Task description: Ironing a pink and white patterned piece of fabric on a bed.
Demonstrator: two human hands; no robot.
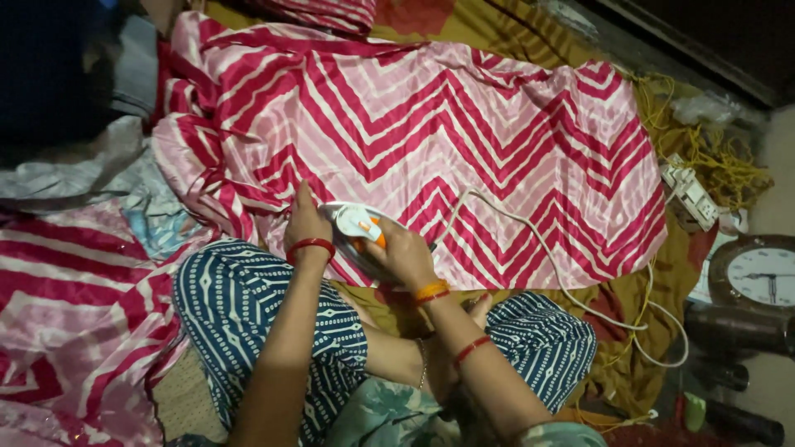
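Lighting: dim indoor light, brightest on the pink zigzag cloth (431, 124) at centre, which carries a soft sheen without hard glare. Falloff: strong toward all edges; upper left corner and upper right strip nearly black. Shadows: soft, pooled under the forearms and the lap. Colour: warm, saturated reds. Sharpness: centre fairly clear; slight softness and grain throughout. Clock (763, 273) at right edge dim but readable. Edge distortion: mild wide-angle stretch.

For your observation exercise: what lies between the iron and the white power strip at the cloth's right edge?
In the head view, the pink zigzag cloth fills that stretch from iron to power strip, with the iron's white cord lying across part of it.
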